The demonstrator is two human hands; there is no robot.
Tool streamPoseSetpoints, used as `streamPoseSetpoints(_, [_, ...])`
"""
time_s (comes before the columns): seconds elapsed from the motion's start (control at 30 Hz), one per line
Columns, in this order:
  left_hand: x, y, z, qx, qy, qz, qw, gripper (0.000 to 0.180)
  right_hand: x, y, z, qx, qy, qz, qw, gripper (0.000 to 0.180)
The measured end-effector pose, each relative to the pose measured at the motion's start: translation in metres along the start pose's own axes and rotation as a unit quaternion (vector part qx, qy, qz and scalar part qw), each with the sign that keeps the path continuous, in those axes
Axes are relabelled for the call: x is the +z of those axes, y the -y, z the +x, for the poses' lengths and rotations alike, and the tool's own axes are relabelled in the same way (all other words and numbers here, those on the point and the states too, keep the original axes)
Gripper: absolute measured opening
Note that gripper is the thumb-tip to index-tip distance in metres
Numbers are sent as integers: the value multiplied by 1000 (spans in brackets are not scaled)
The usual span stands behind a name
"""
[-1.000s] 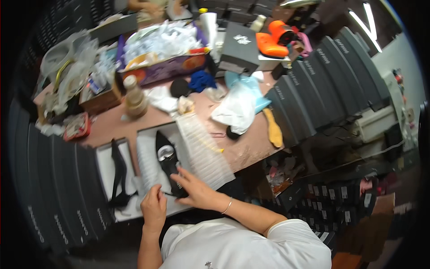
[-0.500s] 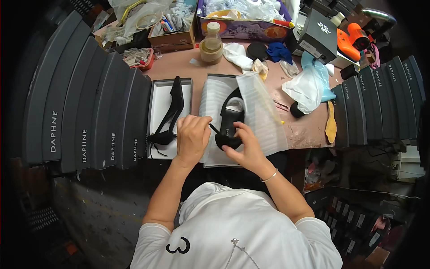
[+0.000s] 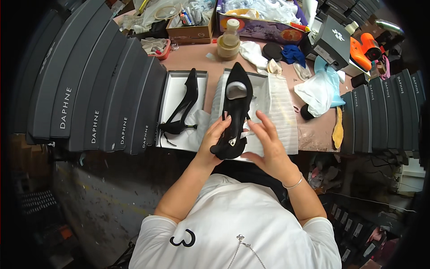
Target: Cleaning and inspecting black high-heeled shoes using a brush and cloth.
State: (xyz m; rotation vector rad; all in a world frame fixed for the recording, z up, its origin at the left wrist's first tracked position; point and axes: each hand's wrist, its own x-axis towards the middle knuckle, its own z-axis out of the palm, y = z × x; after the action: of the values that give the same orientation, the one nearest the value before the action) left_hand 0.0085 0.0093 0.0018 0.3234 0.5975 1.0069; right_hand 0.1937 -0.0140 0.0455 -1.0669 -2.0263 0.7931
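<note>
A black pointed high-heeled shoe [image 3: 240,107], toe away from me, is held over the middle box, with pale stuffing in its toe and a small shiny piece near its heel end. My left hand [image 3: 211,144] is closed round the left side of its heel part. My right hand [image 3: 274,150] has its fingers spread at the right side of the shoe, beside a thin strap and a small white piece; whether the fingertips touch it I cannot tell. A matching black shoe [image 3: 191,94] lies on its side in the open left box [image 3: 172,89]. White wrapping sheet [image 3: 284,107] lines the middle box [image 3: 259,81].
Tall rows of dark shoe boxes [image 3: 105,85] stand at the left, and more dark boxes [image 3: 363,116] at the right. Beyond are a bottle in a tape roll [image 3: 228,47], cloths [image 3: 293,54], an orange heat gun [image 3: 363,51] and a yellow-brown strip [image 3: 337,127].
The shoe has come up out of the wrapping and turned toe-away in my left hand. My right hand has moved right and opened beside it. The whole view has shifted slightly.
</note>
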Motion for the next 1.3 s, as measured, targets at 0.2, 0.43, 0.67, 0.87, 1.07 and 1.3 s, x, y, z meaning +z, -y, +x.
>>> streamPoseSetpoints(0.2, [-4,0,-2,-52,42,-64,996,43,10,-25,-16,200,41,128,971,42])
streamPoseSetpoints(0.43, [2,0,-11,-64,-2,-33,997,48,11,-20,-11,241,-2,230,943,9])
streamPoseSetpoints(0.67, [7,24,-11,31,-36,34,998,47,11,3,1,62,13,-160,985,21])
streamPoseSetpoints(0.87, [12,18,-10,65,-12,52,996,47,-9,6,-23,109,96,89,985,80])
streamPoseSetpoints(1.07, [20,53,2,181,-110,26,977,78,8,18,-15,69,70,-8,995,134])
streamPoseSetpoints(1.3, [-26,-1,-40,313,-79,473,820,44,12,-6,-22,201,-102,225,948,58])
